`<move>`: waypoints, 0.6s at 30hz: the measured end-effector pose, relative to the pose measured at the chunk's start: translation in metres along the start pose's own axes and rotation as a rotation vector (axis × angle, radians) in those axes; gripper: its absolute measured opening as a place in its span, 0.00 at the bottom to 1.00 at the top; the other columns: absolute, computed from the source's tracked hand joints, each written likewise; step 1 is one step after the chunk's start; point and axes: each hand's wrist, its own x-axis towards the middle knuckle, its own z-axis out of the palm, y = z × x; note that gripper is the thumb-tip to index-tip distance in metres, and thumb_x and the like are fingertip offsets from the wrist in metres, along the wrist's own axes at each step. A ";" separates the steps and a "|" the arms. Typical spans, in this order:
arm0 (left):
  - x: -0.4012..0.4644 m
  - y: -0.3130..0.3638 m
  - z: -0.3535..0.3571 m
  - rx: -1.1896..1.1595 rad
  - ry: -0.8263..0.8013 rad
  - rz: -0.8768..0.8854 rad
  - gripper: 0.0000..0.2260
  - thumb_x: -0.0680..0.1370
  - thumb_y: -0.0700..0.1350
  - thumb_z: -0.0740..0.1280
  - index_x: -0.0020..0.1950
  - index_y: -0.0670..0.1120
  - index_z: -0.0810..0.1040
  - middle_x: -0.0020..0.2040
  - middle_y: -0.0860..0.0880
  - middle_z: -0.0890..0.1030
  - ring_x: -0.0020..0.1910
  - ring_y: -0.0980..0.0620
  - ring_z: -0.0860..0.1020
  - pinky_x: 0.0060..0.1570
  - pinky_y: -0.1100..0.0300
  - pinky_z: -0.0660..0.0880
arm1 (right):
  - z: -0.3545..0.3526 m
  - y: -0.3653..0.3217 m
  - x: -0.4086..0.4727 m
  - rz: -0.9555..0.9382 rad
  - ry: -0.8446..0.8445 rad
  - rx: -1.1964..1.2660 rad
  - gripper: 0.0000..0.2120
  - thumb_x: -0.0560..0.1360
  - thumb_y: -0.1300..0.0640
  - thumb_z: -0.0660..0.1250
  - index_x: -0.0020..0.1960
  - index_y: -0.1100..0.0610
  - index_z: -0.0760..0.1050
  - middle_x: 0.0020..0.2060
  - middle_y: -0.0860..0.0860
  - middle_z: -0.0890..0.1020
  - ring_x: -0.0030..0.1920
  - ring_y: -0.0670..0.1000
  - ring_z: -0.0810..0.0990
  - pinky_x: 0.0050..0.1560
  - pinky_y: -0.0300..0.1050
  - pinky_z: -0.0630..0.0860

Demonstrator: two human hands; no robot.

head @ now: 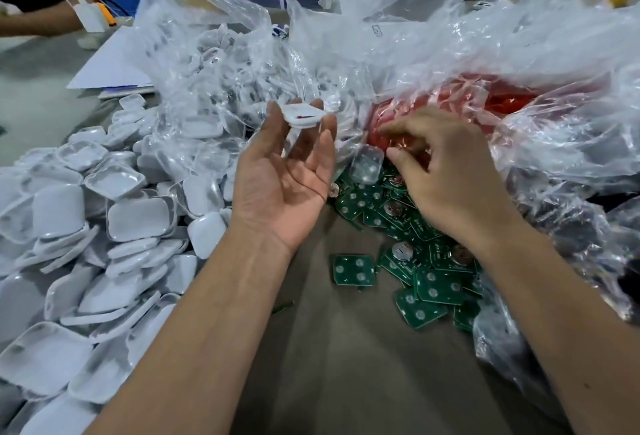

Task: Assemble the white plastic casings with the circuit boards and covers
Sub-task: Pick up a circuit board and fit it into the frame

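Fingers of left hand point(287, 174) pinch glossy white rounded-square casing point(302, 115); right hand point(446, 171) fingers curled into crinkly red-filled bag point(450, 98)

A grey-brown counter point(339, 348) carried the work. On its left lay a heap of white plastic casings point(86, 247), and to the right a scatter of green circuit boards point(415, 261), one board point(354, 269) lying apart. Farther back sat crumpled clear plastic bags point(398, 63), with white paper sheets point(114, 67) at the left.

White casings point(128, 214) looked like glossy smooth plastic, the bags point(450, 63) were thin, crinkly clear film, circuit boards point(354, 269) matt green with shiny metal discs, tabletop point(346, 365) dull cloth-like.
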 end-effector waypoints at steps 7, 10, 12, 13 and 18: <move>0.002 0.003 0.000 0.010 -0.097 -0.014 0.11 0.75 0.42 0.71 0.56 0.41 0.80 0.54 0.41 0.83 0.50 0.39 0.85 0.50 0.52 0.84 | 0.011 -0.004 0.006 -0.148 -0.130 -0.189 0.22 0.79 0.64 0.69 0.72 0.53 0.77 0.68 0.48 0.80 0.64 0.51 0.74 0.66 0.44 0.70; 0.002 0.002 -0.001 0.038 -0.130 -0.006 0.18 0.76 0.39 0.70 0.66 0.41 0.78 0.63 0.41 0.81 0.54 0.36 0.84 0.52 0.46 0.84 | 0.011 -0.001 0.006 -0.124 -0.080 -0.163 0.20 0.76 0.65 0.75 0.68 0.56 0.80 0.61 0.50 0.82 0.61 0.51 0.78 0.67 0.44 0.72; 0.002 0.001 0.000 0.040 -0.151 0.000 0.16 0.77 0.37 0.68 0.65 0.39 0.79 0.65 0.40 0.79 0.56 0.35 0.84 0.54 0.42 0.82 | 0.011 -0.001 0.005 -0.121 -0.055 -0.141 0.19 0.75 0.66 0.76 0.65 0.57 0.82 0.56 0.50 0.83 0.53 0.48 0.78 0.61 0.40 0.74; 0.002 0.001 0.000 0.037 -0.165 0.003 0.14 0.76 0.35 0.67 0.62 0.38 0.80 0.63 0.39 0.80 0.56 0.34 0.83 0.55 0.41 0.82 | 0.011 -0.001 0.005 -0.118 -0.048 -0.135 0.19 0.75 0.66 0.76 0.64 0.57 0.82 0.53 0.50 0.82 0.50 0.46 0.78 0.57 0.36 0.73; 0.001 -0.001 -0.003 0.046 -0.242 0.019 0.16 0.73 0.30 0.66 0.58 0.42 0.79 0.55 0.39 0.84 0.60 0.35 0.82 0.63 0.37 0.77 | 0.007 -0.002 0.006 -0.033 -0.024 -0.049 0.11 0.76 0.62 0.76 0.58 0.56 0.85 0.44 0.44 0.79 0.41 0.35 0.73 0.45 0.23 0.67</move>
